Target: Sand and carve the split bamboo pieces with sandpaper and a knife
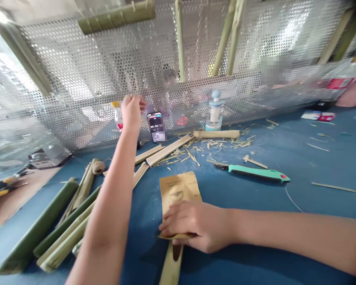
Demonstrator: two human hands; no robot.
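Observation:
My right hand (185, 225) is closed on a brown sheet of sandpaper (178, 190), its fingers pressing the sheet folded over a strip of bamboo (170, 267). The strip runs down toward the bottom edge and shows a dark slot just below the sheet. Raised in front of the perforated panel is my left hand (133, 107), its fingers loosely bent and apart, with nothing visible in them. It hangs between a bottle with a yellow cap (117, 115), partly hidden behind it, and a phone (155, 127) showing a timer.
Bamboo pieces (38, 227) and a twine ball (99, 166) lie left. Split bamboo (169, 150) and shavings (195, 156) lie ahead. A green-handled saw or knife (255, 173) rests right. A blue-topped container (214, 114) stands against the perforated metal panel (106, 71).

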